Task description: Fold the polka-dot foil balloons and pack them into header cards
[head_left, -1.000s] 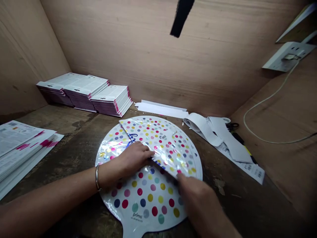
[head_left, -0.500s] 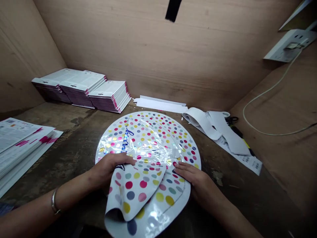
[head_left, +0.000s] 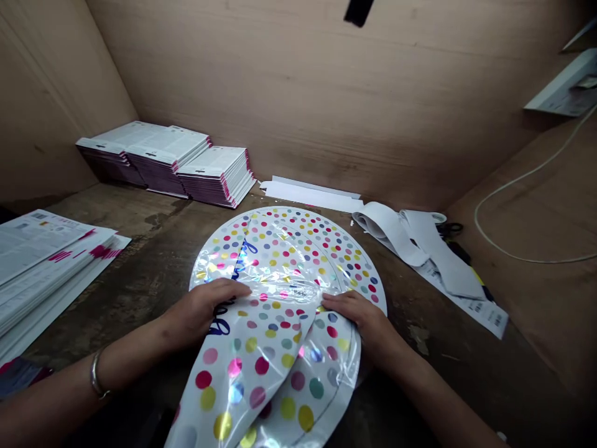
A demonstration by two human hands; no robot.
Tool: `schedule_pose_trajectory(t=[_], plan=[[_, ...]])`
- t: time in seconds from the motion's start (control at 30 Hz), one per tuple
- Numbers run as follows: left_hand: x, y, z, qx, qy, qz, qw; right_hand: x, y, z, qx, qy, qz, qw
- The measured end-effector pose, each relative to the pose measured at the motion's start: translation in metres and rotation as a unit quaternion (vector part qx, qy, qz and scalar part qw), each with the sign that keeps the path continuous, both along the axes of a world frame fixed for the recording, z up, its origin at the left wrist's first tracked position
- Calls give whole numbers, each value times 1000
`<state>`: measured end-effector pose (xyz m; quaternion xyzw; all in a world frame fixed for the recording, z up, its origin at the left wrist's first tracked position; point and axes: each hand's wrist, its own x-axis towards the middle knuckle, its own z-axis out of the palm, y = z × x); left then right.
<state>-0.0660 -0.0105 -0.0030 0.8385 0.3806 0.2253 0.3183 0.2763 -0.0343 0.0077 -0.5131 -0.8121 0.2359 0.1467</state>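
A flat, shiny white foil balloon [head_left: 280,261] with coloured polka dots lies on the table in front of me. Blue script lettering runs down its left part. Its near part is folded over in overlapping layers that hang toward me. My left hand [head_left: 205,311] grips the left side of the fold, its upper digit pressed on the foil and the other fingers mostly hidden. On the opposite side, my right hand [head_left: 366,317] pinches the foil near the middle crease. A small printed label [head_left: 300,292] shows between the two hands.
Stacked white printed cards [head_left: 212,163] stand at the back left, and another card stack [head_left: 41,261] lies at the left. White paper strips [head_left: 312,194] rest by the back wall. A curled label strip [head_left: 433,255] and scissors [head_left: 450,229] are at the right, below a hanging cable [head_left: 513,180].
The near flap has been spread and drawn toward me, and its curled lower edge no longer shows. My right hand has shifted inward along the crease. The view has turned slightly left.
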Motion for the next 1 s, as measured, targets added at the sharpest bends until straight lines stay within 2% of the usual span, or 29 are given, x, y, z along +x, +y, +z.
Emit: schedule_pose_trajectory(t=[0.13,0.23,0.4,0.53,0.63,0.73,0.9,1.0], plan=[[3,6,-2,-1,28,134,991,-2,13,7,-71,41,-112,990],[10,9,0,-14,56,227,972,-7,25,10,-96,41,-158,982],[18,15,2,-11,110,277,954,-21,40,7,-44,-105,-217,969],[20,16,0,-31,109,313,943,-32,41,3,-19,-170,-246,954],[19,11,-1,-41,77,314,945,-34,39,-1,5,-206,-256,944],[18,2,-2,-19,60,278,959,-31,39,-4,9,-216,-256,942],[19,-7,-3,20,102,244,964,-28,42,-6,3,-229,-251,941],[20,-7,-2,39,158,234,958,-29,41,-6,7,-229,-249,941]])
